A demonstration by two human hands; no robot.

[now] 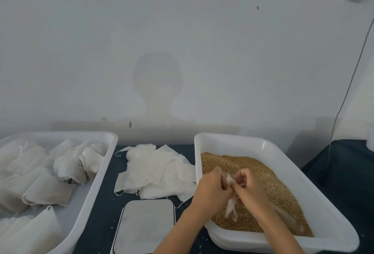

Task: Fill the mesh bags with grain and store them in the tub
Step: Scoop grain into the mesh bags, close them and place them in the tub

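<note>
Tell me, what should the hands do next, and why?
Probably pull the bag mouth open and scoop in grain. Both the left hand and right hand pinch the limp, seemingly empty bag right over the grain tub.

The grain (263, 174) is golden brown and finely speckled, heaped in a plain white tub (228, 142) on the right. The tub on the left (97, 172) is the same glossy white, and the filled mesh bags (46, 191) in it are off-white with a faint tan showing through. The loose pile of empty bags (157, 170) between the tubs is bright white. The table (105, 199) is dark navy. A pale grey, white-edged tray (145, 225) lies near. The wall (182, 31) is light bluish grey.
</note>
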